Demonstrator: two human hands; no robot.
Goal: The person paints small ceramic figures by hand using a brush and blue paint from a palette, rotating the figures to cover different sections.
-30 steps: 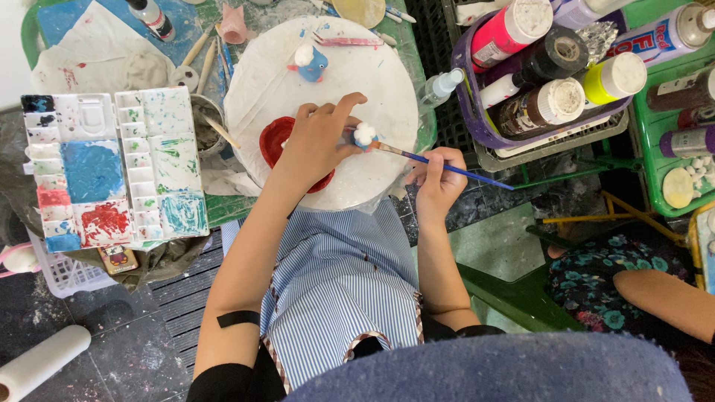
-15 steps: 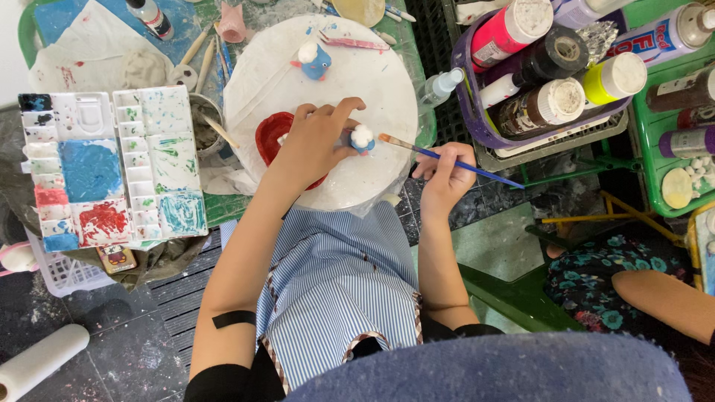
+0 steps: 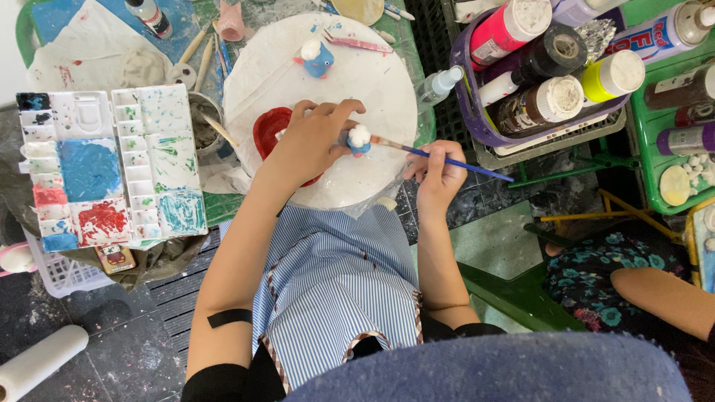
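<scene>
A small white-and-blue figurine point(image 3: 358, 139) sits pinched in the fingertips of the left hand point(image 3: 309, 145), lifted just over the round white board point(image 3: 372, 82), probably so it can be turned and kept steady for painting. The right hand point(image 3: 436, 170), just right of the figurine, is closed around a blue-handled brush point(image 3: 447, 160) in a pencil grip, its tip touching the figurine's side. Left of the figurine, partly under the left hand, lies a red dish point(image 3: 269, 130). Beyond the figurine, near the board's far edge, stands a second blue-and-white figurine point(image 3: 316, 58), apart from the work. Well left of the figurine rests a white paint palette point(image 3: 112, 167) smeared blue and red. Up and right of it, a purple basket point(image 3: 477, 119) holds paint bottles within reach.
</scene>
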